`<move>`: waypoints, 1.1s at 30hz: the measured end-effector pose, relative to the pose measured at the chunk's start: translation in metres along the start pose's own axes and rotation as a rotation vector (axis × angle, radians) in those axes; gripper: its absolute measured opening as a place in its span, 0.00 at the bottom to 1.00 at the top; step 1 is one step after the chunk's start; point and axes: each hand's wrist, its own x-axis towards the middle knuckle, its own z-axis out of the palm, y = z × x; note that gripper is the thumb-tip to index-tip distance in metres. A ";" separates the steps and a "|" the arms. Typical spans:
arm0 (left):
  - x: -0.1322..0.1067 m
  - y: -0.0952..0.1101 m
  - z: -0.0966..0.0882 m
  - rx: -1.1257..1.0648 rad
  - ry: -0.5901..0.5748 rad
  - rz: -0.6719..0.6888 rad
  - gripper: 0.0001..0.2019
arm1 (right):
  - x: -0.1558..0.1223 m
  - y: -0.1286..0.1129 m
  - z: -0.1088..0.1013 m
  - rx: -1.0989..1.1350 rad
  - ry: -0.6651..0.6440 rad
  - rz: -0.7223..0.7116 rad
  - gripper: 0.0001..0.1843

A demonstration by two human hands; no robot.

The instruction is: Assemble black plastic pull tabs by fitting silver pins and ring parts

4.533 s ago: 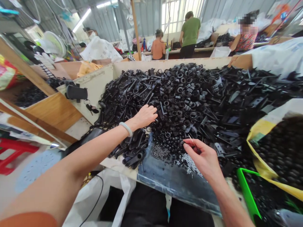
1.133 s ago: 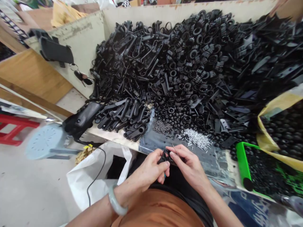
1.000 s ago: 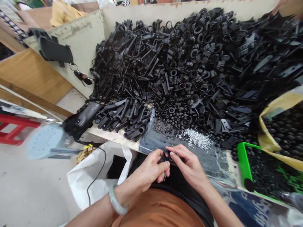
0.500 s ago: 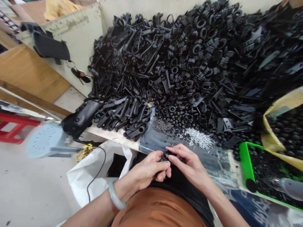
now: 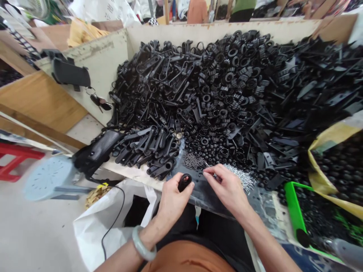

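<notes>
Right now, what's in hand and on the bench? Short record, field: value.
left hand: grips a black plastic-looking part with a round opening
right hand: pinches a thin grey metal-looking rod, mostly hidden
ahead: small pile of dark-grey metal-looking pins
by right hand: pile of bright silver pins, partly hidden
left of pins: cluster of black lever-shaped parts
back: large heap of mixed black parts
right side: bright-green plastic tray; yellow-and-white sack holding black balls

On my feed, the left hand (image 5: 172, 198) grips a ringed black part (image 5: 183, 186), the right hand (image 5: 227, 186) a thin rod (image 5: 207, 164) beside silver pins (image 5: 245, 178).
</notes>
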 end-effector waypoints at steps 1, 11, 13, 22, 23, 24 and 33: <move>0.001 -0.001 0.001 0.009 0.031 0.009 0.07 | 0.005 -0.002 0.004 -0.091 -0.029 -0.026 0.14; -0.001 -0.005 -0.009 0.016 0.077 0.054 0.09 | 0.004 -0.006 0.021 -0.254 -0.156 -0.126 0.14; 0.001 -0.007 -0.008 0.041 0.053 0.067 0.08 | -0.004 0.000 0.012 -0.162 -0.117 -0.116 0.14; 0.019 0.006 -0.001 0.489 -0.061 0.194 0.10 | -0.023 0.013 -0.004 -0.071 -0.010 -0.002 0.13; 0.022 0.008 0.001 0.516 -0.077 0.202 0.09 | -0.023 0.013 -0.003 -0.062 -0.010 -0.003 0.13; 0.024 0.010 0.004 0.535 -0.092 0.206 0.09 | -0.023 0.013 -0.002 -0.053 -0.009 -0.004 0.13; 0.035 0.015 0.013 0.601 -0.188 0.291 0.06 | -0.027 0.018 0.002 -0.030 0.001 -0.031 0.12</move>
